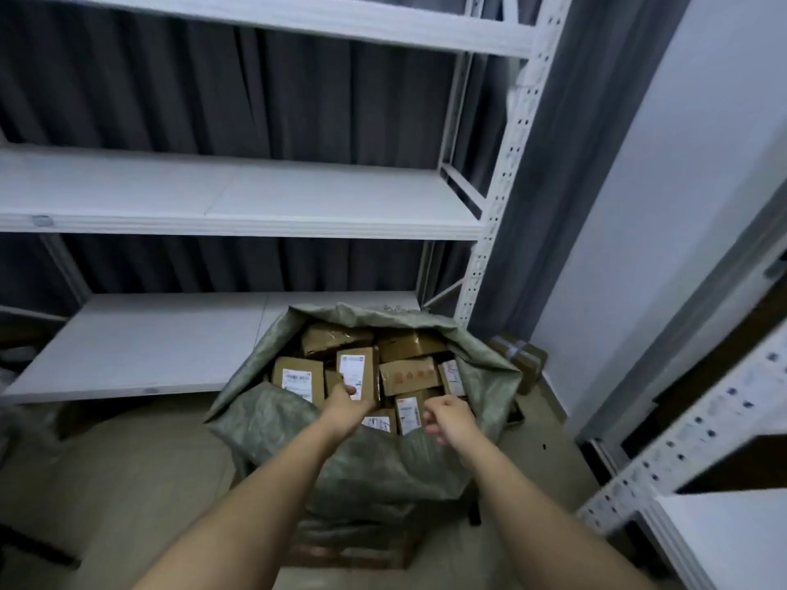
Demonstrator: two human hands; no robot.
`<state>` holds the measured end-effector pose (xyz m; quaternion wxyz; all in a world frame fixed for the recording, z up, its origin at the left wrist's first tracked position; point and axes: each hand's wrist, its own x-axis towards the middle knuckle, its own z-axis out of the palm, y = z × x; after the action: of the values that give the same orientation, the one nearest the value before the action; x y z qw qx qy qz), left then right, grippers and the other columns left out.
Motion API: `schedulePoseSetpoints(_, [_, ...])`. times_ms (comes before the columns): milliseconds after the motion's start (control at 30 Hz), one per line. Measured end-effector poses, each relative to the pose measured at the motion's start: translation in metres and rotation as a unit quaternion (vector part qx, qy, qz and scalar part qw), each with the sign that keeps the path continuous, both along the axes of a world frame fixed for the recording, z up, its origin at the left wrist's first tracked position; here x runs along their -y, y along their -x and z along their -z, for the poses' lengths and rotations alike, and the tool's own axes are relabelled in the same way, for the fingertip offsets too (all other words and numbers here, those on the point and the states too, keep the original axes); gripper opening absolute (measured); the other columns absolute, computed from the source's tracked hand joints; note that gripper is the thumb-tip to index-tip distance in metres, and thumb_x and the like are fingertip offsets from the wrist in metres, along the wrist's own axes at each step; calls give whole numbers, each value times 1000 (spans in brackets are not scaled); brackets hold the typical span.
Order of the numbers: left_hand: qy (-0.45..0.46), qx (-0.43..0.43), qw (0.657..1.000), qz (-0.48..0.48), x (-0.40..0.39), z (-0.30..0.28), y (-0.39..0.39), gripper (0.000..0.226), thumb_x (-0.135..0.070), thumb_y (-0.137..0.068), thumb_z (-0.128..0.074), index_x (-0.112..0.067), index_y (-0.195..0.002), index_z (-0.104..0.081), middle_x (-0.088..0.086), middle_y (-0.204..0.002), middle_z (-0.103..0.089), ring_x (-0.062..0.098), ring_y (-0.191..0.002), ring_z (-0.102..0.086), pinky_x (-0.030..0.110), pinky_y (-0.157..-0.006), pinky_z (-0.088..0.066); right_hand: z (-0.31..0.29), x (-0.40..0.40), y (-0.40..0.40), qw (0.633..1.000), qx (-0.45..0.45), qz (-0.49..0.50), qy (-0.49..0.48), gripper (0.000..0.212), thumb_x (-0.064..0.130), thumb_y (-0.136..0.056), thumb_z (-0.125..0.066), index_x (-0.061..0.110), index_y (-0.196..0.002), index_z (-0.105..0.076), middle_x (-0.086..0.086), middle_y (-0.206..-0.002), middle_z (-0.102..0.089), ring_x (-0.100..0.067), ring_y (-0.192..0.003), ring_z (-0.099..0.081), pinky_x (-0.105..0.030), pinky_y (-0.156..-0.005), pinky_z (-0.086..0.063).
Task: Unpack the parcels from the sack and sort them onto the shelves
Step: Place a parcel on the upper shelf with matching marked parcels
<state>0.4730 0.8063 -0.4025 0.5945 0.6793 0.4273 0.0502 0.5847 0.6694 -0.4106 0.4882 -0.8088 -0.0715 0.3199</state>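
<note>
A green woven sack [481,372] stands open on the floor, filled with several brown cardboard parcels bearing white labels. My left hand [347,404] grips an upright parcel [360,368] near the sack's middle, thumb on its labelled face. My right hand [447,417] hovers over the sack's right side with fingers loosely curled, holding nothing, just above a small labelled parcel [406,413]. White metal shelves [238,223] rise behind the sack; their boards show no parcels.
A taped brown box [521,359] sits on the floor right of the sack, by the shelf post [494,215]. A second white shelf unit [702,427] stands at the right. Grey curtain hangs behind the shelves. Beige floor lies to the left.
</note>
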Motion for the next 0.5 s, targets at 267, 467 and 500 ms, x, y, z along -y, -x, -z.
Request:
schedulePoseSetpoints(267, [-5, -85, 996, -9, -152, 55, -40, 58, -26, -92, -60, -2, -138, -36, 17, -135, -48, 31, -123, -48, 34, -99, -41, 54, -152, -34, 995, -75, -21, 59, 6, 25, -99, -46, 21, -99, -52, 2, -89, -57, -12, -75, -55, -22, -58, -41])
schedulePoseSetpoints(467, [29, -108, 993, -37, -208, 105, -57, 50, -13, -92, -57, 0, -138, -42, 18, -137, -51, 32, -121, -52, 34, -93, -47, 97, -208, -44, 983, -133, -99, 85, 16, 21, -98, -47, 25, -85, -56, -1, -100, -59, -16, -93, -57, -34, -89, -50])
schedulePoseSetpoints(500, [33, -104, 993, -45, -214, 115, -60, 46, -11, -92, -56, 0, -136, -45, 17, -134, -53, 31, -115, -55, 30, -81, -49, 108, -217, -46, 982, -138, -98, 85, 17, 20, -98, -46, 24, -85, -56, -4, -103, -60, -19, -97, -58, -38, -96, -48])
